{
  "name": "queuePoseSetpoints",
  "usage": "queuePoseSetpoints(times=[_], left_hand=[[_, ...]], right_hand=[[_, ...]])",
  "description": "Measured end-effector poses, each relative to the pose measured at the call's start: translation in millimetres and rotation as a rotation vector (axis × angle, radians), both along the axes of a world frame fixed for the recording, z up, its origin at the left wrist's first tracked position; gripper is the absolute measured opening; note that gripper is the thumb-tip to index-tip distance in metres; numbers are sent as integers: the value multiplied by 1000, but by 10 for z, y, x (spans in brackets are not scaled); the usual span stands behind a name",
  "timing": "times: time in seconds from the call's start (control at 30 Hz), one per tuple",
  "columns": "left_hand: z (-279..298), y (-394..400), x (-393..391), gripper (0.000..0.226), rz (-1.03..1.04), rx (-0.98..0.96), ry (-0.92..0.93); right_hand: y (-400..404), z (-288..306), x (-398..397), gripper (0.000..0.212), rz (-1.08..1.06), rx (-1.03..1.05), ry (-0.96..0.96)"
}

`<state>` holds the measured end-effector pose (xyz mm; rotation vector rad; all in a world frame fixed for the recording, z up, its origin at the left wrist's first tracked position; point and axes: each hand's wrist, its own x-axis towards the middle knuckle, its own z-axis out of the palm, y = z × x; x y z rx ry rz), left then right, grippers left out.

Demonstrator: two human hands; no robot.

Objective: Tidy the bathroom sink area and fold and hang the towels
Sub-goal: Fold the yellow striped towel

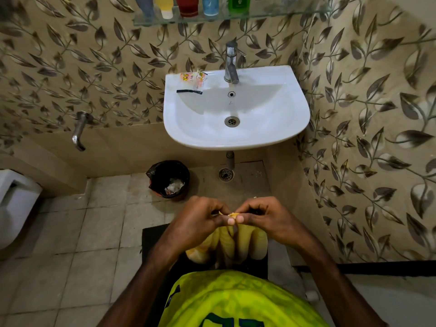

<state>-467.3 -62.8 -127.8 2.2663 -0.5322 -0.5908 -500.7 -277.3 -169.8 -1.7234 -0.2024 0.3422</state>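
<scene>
Both hands, left hand (200, 218) and right hand (266, 217), pinch the top edge of the yellow towel (238, 241) hanging below the sink (236, 138) (wrappers (193, 79) still litter its rim); matching corners first should keep the fold square.

We see only the lower parts of the bottles (188, 5) on the glass shelf (226, 17); the top edge cuts them off. The toilet (14, 204) runs out past the left edge. Our hands cover the top of the yellow towel (243, 244), so its held edge is mostly hidden. The print on the sachets (193, 77) at the sink's (283, 128) back left corner is too small to read, as is the litter in the bin (168, 179).
</scene>
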Motion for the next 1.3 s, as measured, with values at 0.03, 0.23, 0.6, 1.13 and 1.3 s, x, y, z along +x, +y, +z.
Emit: queuePoseSetpoints(times=[0.03, 0.23, 0.6, 1.13, 1.3], left_hand=[[2, 11, -1, 8, 17, -13, 1], [134, 73, -23, 5, 8, -90, 27], [146, 280, 128, 1, 112, -53, 11], [-1, -41, 33, 35, -119, 45, -7], [41, -26, 44, 11, -77, 51, -11]], right_hand=[[-10, -7, -3, 28, 3, 1, 13], [-117, -89, -9, 29, 14, 1, 89], [-236, -80, 21, 22, -47, 11, 57], [-24, -10, 42, 8, 38, -46, 8], [-72, -51, 68, 25, 44, -26, 44]])
